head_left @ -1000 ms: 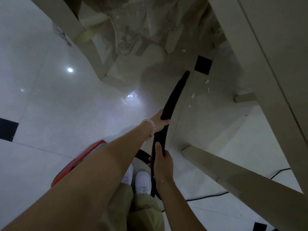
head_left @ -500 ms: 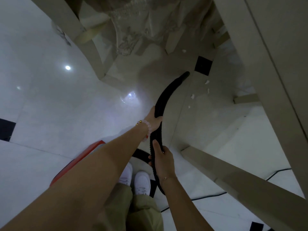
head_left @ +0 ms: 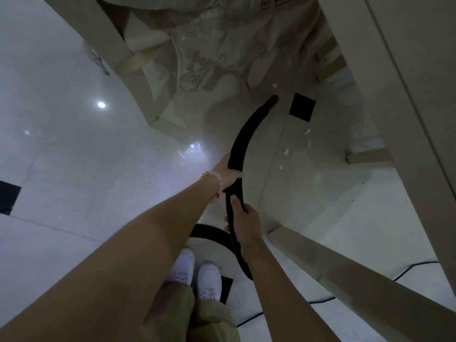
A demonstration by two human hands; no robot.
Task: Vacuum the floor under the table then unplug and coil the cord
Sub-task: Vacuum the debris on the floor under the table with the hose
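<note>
A black ribbed vacuum hose (head_left: 246, 134) curves from between my hands out under the table, its nozzle tip (head_left: 272, 98) low over the white tile floor. My left hand (head_left: 228, 172) grips the hose farther forward, a bead bracelet on its wrist. My right hand (head_left: 243, 222) grips it closer to my body. Small white paper scraps (head_left: 285, 151) lie on the floor to the right of the hose. A thin black cord (head_left: 320, 301) runs along the floor at the lower right. The vacuum body is hidden behind my left arm.
A beige table leg (head_left: 345, 270) slants across the lower right, and another (head_left: 138, 77) stands at the upper left. A lace cloth (head_left: 209, 45) hangs down at the top. A black floor tile (head_left: 302, 106) lies beside the nozzle. My white shoes (head_left: 195, 277) stand below.
The hose has bent from nearly straight into a curve to the left, and both hands have shifted slightly back toward me. The red vacuum body has gone out of sight behind my arm.
</note>
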